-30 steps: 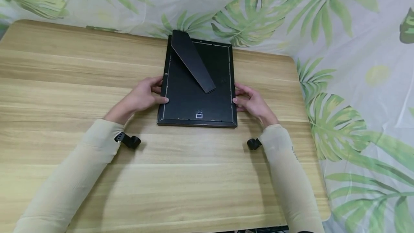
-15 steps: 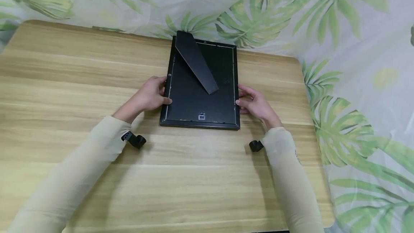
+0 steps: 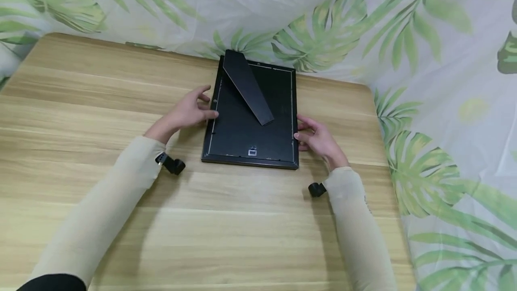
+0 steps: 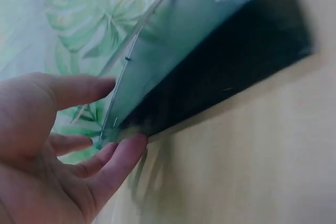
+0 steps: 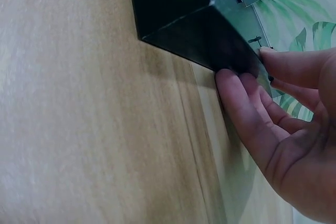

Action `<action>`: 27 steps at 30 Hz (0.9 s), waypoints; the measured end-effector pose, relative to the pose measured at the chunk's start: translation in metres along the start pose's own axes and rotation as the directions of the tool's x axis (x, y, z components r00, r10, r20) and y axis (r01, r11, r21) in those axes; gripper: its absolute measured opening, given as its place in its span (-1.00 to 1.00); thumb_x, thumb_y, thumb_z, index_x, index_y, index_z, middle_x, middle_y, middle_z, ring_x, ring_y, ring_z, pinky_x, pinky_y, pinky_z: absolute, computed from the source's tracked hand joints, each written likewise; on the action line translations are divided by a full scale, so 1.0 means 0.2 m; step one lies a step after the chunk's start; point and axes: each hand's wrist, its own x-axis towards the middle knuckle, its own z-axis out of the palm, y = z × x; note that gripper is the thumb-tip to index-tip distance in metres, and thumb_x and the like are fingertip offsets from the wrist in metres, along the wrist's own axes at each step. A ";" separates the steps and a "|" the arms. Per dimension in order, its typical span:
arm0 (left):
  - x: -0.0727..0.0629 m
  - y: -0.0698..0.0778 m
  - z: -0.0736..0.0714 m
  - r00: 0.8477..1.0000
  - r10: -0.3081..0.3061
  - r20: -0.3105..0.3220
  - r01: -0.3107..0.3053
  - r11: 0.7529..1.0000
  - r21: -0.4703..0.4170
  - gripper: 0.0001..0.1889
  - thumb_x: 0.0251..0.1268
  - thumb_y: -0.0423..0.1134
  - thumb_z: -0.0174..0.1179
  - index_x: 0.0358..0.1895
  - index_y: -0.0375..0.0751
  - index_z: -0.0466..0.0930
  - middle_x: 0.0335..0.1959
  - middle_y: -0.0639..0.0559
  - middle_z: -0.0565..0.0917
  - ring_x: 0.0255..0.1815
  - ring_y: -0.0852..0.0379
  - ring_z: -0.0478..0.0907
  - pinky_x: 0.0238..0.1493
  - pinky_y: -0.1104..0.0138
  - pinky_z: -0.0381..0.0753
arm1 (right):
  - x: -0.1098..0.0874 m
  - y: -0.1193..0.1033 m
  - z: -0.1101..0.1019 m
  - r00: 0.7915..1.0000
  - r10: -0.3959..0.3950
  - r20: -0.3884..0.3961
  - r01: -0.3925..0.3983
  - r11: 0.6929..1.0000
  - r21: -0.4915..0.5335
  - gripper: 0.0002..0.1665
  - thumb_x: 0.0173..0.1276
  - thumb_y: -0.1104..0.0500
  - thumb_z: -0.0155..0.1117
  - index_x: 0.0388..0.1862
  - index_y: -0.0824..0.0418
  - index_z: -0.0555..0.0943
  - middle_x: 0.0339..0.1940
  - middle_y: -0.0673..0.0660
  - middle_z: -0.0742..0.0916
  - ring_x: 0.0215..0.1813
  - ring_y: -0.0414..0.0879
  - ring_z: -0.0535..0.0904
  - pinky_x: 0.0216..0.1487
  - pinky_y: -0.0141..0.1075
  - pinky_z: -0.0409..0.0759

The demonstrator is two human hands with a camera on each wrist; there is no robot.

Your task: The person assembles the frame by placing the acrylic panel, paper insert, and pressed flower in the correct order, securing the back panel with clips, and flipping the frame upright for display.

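Note:
A black picture frame (image 3: 242,143) lies back side up near the far edge of the table. Its easel leg (image 3: 248,86) slants across the back, its wide end at the top left, and a small metal hanger (image 3: 252,152) sits near the bottom edge. At the left side, my left hand (image 3: 187,110) has its fingers spread off the edge, the thumb overlapping the rim. In the left wrist view, thumb and fingers stand apart about the frame's side (image 4: 210,72). My right hand (image 3: 319,138) pinches the right side, thumb on top and fingers against the outer side (image 5: 210,35).
The wooden table (image 3: 226,237) extends to the left and in front of the frame. A leaf-patterned cloth (image 3: 323,26) hangs behind the table's far edge and along its right side. Black wrist cameras (image 3: 173,165) sit at both cuffs.
My left hand has loosened from the frame's left side, its fingers moving outward and slightly up. My right hand keeps its hold. The head view has shifted slightly.

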 end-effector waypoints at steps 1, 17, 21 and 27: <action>0.03 0.01 -0.01 1.000 0.010 -0.017 -0.009 1.000 0.022 -0.07 0.34 -0.32 0.30 0.63 -0.23 -0.13 0.38 -0.40 0.27 0.31 -0.31 0.42 0.16 -0.01 0.56 | 0.00 0.01 0.00 1.000 0.000 -0.002 0.000 1.000 0.002 -0.21 0.43 0.39 0.25 0.58 0.04 0.29 0.25 0.27 0.47 -0.06 0.02 0.61 -0.14 -0.10 0.74; 0.30 0.08 -0.02 0.997 0.010 -0.075 0.007 0.975 0.220 -0.26 0.38 -0.37 0.22 0.57 -0.27 0.12 0.32 -0.41 0.36 0.25 -0.26 0.34 0.21 0.00 0.35 | 0.00 0.04 -0.01 1.000 -0.008 0.014 0.007 1.000 0.024 -0.23 0.43 0.41 0.24 0.56 0.06 0.32 0.25 0.30 0.49 -0.10 0.01 0.63 -0.13 -0.05 0.73; 0.30 0.08 -0.03 0.997 0.020 -0.074 -0.004 0.977 0.213 -0.29 0.39 -0.38 0.21 0.56 -0.28 0.15 0.36 -0.45 0.34 0.38 -0.30 0.28 0.25 -0.03 0.35 | 0.00 0.03 -0.01 1.000 -0.020 0.013 0.020 0.999 0.029 -0.24 0.44 0.41 0.23 0.56 0.08 0.32 0.24 0.30 0.50 -0.12 -0.04 0.64 -0.16 -0.09 0.74; 0.30 0.09 -0.04 0.996 0.037 -0.084 -0.018 0.977 0.215 -0.29 0.38 -0.38 0.21 0.56 -0.27 0.16 0.34 -0.47 0.33 0.35 -0.32 0.28 0.25 -0.05 0.36 | 0.00 0.02 -0.02 0.999 -0.035 0.014 0.034 0.999 0.028 -0.24 0.43 0.41 0.23 0.56 0.09 0.31 0.23 0.30 0.50 -0.14 -0.07 0.65 -0.16 -0.10 0.74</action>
